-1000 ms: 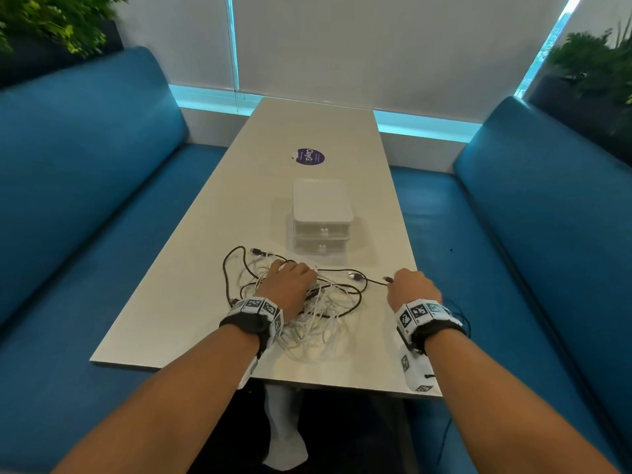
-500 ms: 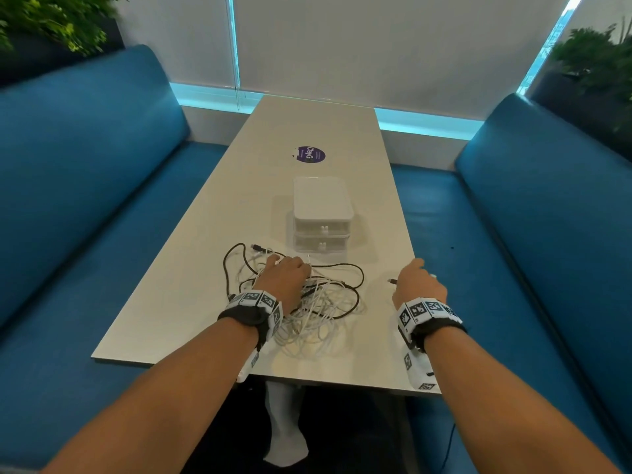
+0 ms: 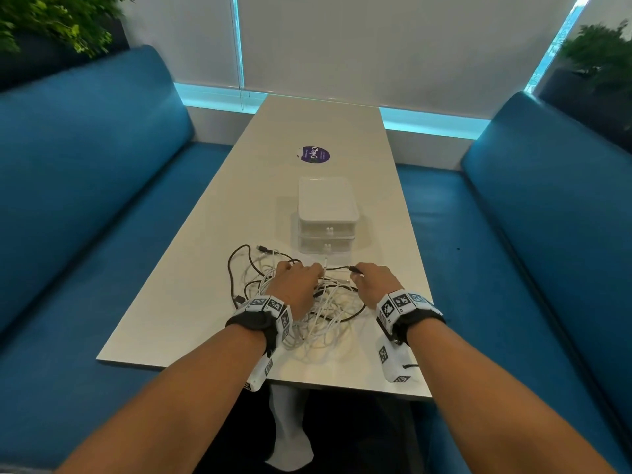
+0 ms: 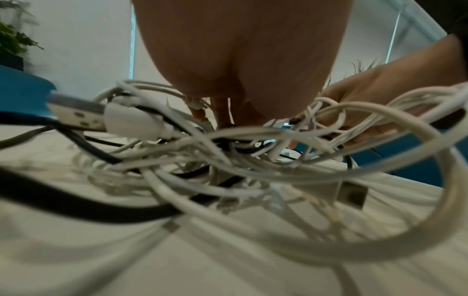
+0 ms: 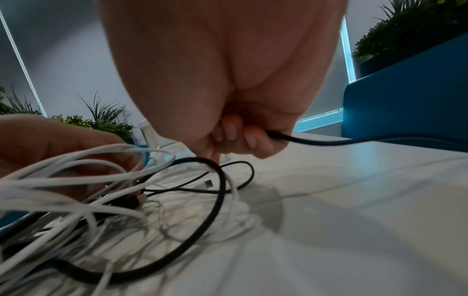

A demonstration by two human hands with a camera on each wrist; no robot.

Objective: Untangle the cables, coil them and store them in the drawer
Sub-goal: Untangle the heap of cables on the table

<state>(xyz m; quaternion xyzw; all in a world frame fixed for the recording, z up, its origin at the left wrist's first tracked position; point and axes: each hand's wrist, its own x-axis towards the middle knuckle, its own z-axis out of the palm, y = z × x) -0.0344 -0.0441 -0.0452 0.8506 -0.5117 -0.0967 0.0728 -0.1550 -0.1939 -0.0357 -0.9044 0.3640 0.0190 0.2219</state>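
A tangle of white and black cables (image 3: 328,311) lies on the white table (image 3: 191,302) near its front edge. My left hand (image 3: 307,270) sits on top of the tangle, fingers curled into the white cables (image 4: 253,160). My right hand (image 3: 359,273) is just right of it, its fingers (image 5: 250,140) curled round a thin black cable (image 5: 354,141) near the plug (image 3: 353,268). The white two-drawer unit (image 3: 326,213) stands just behind the tangle, both drawers closed.
A round purple sticker (image 3: 312,154) lies further back on the table. Blue benches run along the left (image 3: 102,200) and the right (image 3: 530,234). Plants stand behind both benches. The table's front edge is close under my wrists.
My right hand has moved left from near the table's right edge to the tangle, keeping hold of the thin black cable's end. My left hand stays on the tangle.
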